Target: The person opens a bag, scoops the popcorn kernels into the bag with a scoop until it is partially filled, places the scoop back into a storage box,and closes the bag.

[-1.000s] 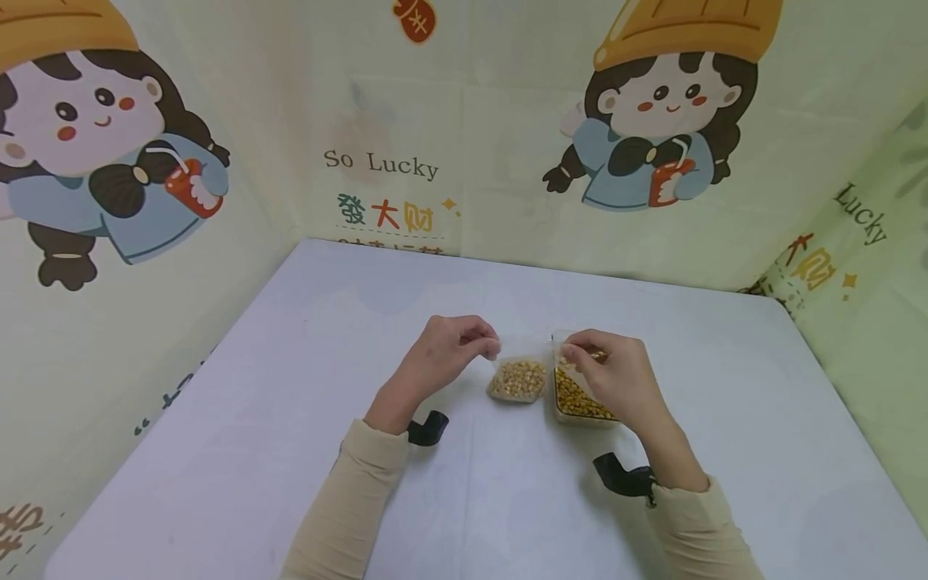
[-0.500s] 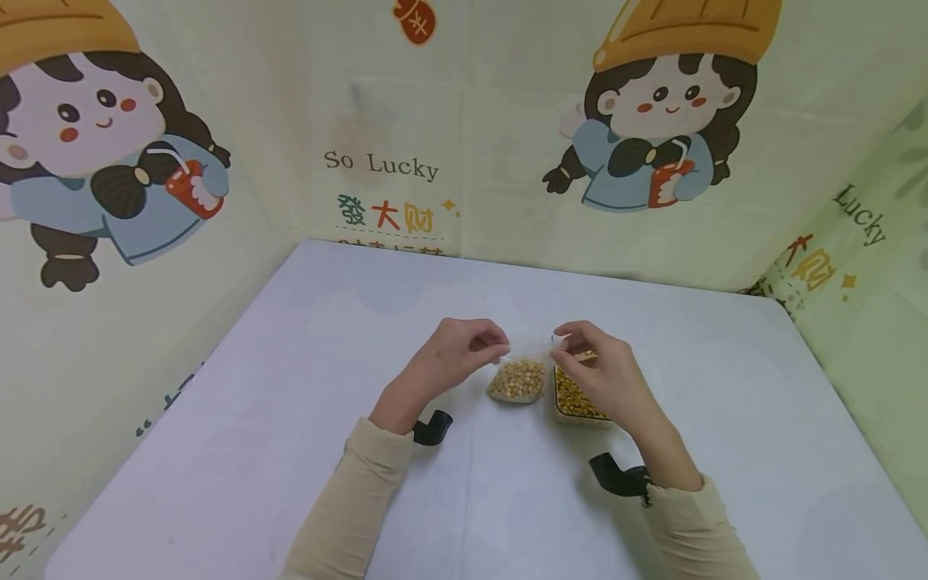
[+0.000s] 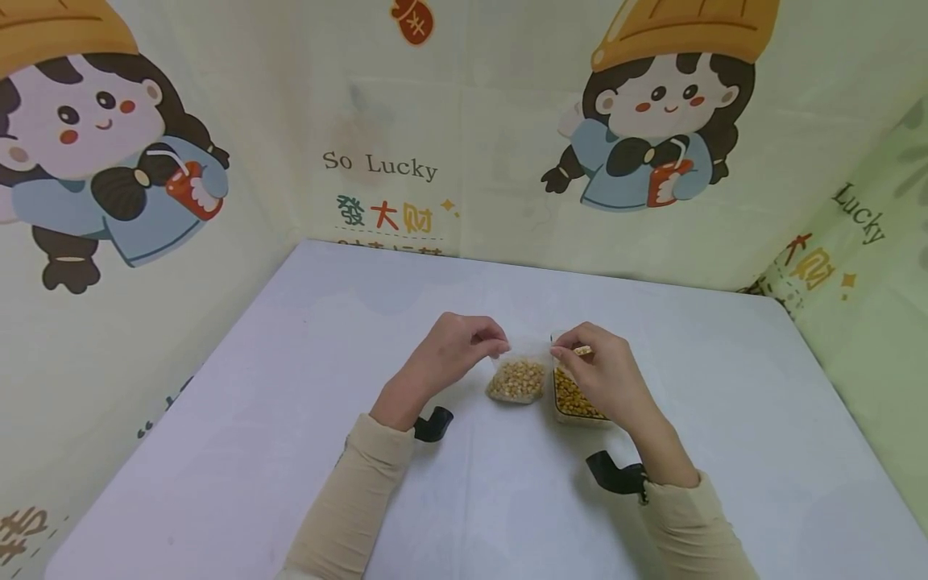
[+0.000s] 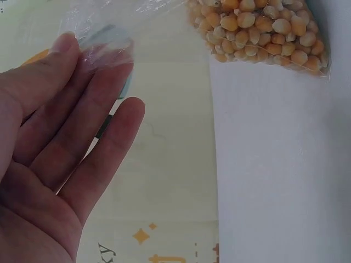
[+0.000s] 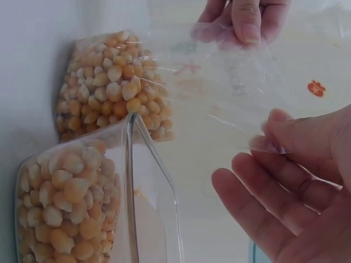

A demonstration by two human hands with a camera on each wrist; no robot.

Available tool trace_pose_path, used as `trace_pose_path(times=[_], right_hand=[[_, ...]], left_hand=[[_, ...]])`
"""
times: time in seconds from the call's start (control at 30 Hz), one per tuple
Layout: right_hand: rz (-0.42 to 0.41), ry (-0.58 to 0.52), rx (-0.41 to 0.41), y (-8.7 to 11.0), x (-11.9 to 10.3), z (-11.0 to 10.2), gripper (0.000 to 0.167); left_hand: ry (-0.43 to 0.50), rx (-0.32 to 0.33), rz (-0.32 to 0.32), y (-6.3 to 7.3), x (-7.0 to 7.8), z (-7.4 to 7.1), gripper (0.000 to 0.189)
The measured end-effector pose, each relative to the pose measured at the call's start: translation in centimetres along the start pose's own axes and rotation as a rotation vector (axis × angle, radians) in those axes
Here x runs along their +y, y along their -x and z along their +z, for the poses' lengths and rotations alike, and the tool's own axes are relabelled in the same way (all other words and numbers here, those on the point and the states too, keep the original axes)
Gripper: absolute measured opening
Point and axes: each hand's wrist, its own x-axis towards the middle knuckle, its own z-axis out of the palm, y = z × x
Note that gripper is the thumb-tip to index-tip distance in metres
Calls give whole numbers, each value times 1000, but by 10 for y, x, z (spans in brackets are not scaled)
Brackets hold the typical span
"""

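A clear plastic bag with corn kernels in its lower part stands on the table between my hands. My left hand pinches the bag's upper left corner between thumb and fingers. At the opposite upper corner, my right hand pinches the thin film the same way. In the right wrist view the bag's film is stretched flat between both hands, above the kernels. Just right of the bag is a clear rectangular container, also holding corn kernels; my right hand partly covers it in the head view.
The white table extends around the bag and container. A pale printed cloth hangs along the back and sides. Black curved pieces are fixed at both wrists, low over the table.
My right hand has shifted slightly left, and my left hand slightly right, so they are closer together. The kernel-filled part of the bag has stayed in place.
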Motion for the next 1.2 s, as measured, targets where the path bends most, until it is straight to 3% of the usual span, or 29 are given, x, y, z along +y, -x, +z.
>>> trace_pose_path(times=[0.3,0.47,0.6,0.8,1.2], right_hand=[[14,-5,-19,0,-1,1,5],[-10,-12,-37,-1,0,0,8],[-35,-32,-49,-3,-1,2,7],[-46,-28,-52,-4,-3,4,3],[-75,-14,-23,-5,-5,7,4]], left_hand=[[-47,6,73,-1,1,1,7],[-17,-40,58,-1,0,2,8],[-18,-65,86,-3,-1,3,11],[-47,-31,139,-5,-1,6,7],[-74,-1,156,-5,0,9,6]])
